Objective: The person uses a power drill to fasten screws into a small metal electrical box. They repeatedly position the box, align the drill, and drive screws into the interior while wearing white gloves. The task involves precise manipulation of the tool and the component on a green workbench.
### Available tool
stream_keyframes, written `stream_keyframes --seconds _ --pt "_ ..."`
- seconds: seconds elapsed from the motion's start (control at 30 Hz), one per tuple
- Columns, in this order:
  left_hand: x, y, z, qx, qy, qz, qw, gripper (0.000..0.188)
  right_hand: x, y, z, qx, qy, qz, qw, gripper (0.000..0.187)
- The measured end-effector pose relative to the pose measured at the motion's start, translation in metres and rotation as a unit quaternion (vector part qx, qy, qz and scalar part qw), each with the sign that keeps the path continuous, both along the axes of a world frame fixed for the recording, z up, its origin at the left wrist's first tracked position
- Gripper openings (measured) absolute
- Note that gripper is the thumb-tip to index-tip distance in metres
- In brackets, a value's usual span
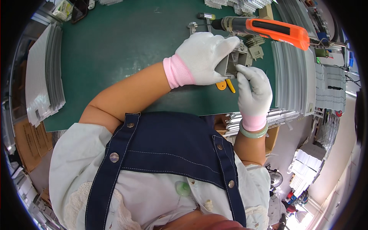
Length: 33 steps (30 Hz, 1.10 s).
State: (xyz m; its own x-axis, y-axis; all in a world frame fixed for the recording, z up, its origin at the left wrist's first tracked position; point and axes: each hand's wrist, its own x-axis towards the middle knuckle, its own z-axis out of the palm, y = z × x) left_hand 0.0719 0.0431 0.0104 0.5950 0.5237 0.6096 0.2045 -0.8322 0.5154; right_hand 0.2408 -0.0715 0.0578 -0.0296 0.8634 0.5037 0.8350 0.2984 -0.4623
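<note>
Beyond grey housing (pixel 222 68), orange drill (pixel 264 30); below, yellow handles (pixel 230 86).

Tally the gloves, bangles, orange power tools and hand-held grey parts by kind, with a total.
Gloves: 2
Bangle: 1
Orange power tool: 1
Hand-held grey part: 1
Total: 5

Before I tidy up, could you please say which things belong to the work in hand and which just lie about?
Apparently in use: hollow grey boxy part, between white-gloved left hand and right hand; perhaps orange-and-black power drill.

Apparently lying about: glossy black flat device; small pale carton.
</note>
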Motion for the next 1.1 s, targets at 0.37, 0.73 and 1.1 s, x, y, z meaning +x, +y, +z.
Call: stream_keyframes --seconds 0.37,0.73,1.1 --pt "-0.001 0.001 -0.003 0.016 -0.034 0.006 0.999 0.080 -0.003 0.003 -0.004 0.024 0.111 -0.035 0.993 0.017" --pt "-0.004 -0.001 0.001 -0.014 -0.012 -0.002 1.000 0.079 0.008 -0.007 -0.019 0.072 -0.158 0.044 0.984 0.035" --pt "-0.004 0.001 -0.003 0.016 -0.034 0.002 0.999 0.080 0.003 0.007 0.004 0.004 -0.022 0.039 0.999 0.019"
